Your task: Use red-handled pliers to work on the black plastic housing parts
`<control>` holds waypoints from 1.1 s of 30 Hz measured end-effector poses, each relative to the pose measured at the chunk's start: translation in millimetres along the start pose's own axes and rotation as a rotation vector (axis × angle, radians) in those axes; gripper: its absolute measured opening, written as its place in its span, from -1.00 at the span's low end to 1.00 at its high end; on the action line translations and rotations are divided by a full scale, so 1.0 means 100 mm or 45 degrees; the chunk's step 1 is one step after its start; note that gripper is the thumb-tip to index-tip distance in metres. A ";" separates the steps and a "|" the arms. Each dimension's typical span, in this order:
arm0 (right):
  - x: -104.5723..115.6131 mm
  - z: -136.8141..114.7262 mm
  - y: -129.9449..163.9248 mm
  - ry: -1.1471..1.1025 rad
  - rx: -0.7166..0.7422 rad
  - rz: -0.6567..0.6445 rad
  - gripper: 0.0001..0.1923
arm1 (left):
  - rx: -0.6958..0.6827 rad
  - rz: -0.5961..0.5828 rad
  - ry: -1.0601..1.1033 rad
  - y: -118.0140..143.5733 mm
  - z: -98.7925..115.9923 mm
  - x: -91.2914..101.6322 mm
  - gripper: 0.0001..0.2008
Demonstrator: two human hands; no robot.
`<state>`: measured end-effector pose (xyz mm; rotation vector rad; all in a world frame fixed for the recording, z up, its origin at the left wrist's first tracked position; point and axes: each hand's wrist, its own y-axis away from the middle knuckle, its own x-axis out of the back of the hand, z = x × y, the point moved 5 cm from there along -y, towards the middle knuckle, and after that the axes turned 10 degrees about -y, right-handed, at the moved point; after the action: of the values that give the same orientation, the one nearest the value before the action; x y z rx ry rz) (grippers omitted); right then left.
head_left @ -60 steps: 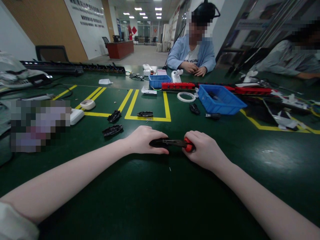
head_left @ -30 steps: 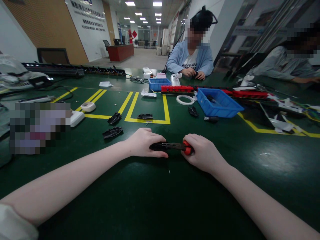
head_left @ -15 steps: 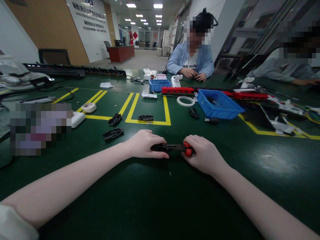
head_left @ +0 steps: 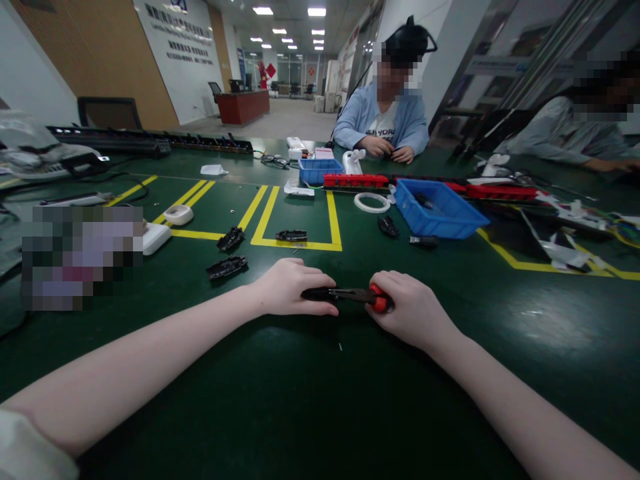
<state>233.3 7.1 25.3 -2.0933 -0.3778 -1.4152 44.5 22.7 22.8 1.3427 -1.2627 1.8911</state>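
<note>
My right hand [head_left: 413,308] is closed around the red handles of a pair of pliers [head_left: 355,294], whose dark jaws point left. Between the fingers and thumb of my left hand [head_left: 297,288] is a small black plastic part [head_left: 317,294], partly hidden by the fingers. The plier jaws meet this part; exactly what they grip is too dark to make out. Just beyond my left hand lie similar black parts, one [head_left: 227,267] near the wrist, one [head_left: 231,238] behind it and one [head_left: 291,235] inside a yellow taped outline. A tiny pale scrap [head_left: 341,347] rests on the green table [head_left: 300,413] below.
A blue bin [head_left: 440,210] stands at the right, with two black pieces beside it and a white ring of tape [head_left: 372,202] to its left. Behind are a smaller blue bin [head_left: 320,171] and a red strip [head_left: 356,181]. Two people sit across the table.
My right hand and the plier handles have shifted very slightly right. My left hand keeps its hold on the black part with hardly any movement.
</note>
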 end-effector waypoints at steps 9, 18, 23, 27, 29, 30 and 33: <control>-0.01 0.00 0.01 -0.016 0.045 -0.004 -0.90 | -0.049 -0.045 0.078 0.00 -0.02 -0.02 -0.53; 0.07 0.05 0.01 0.002 0.061 0.072 -0.88 | 0.272 0.110 0.166 0.03 -0.11 0.04 -0.36; 0.06 0.08 0.01 0.001 0.054 0.100 -0.89 | 0.289 0.031 0.215 0.01 -0.10 0.03 -0.44; 0.05 0.06 0.01 0.033 0.097 0.095 -0.89 | 0.145 -0.044 0.171 -0.02 -0.06 0.02 -0.49; 0.04 0.02 0.01 0.055 0.133 0.078 -0.90 | 0.105 -0.064 0.118 -0.02 -0.05 0.02 -0.44; 0.03 0.00 0.01 0.061 0.147 0.066 -0.90 | 0.096 -0.073 0.102 -0.02 -0.05 0.01 -0.41; 0.01 -0.05 0.01 0.062 0.173 0.037 -0.90 | 0.066 -0.099 0.109 -0.02 -0.04 -0.02 -0.43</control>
<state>230.7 2.7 27.5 -1.9451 -0.4102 -1.3814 45.2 27.7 21.7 1.3031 -1.1109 1.9180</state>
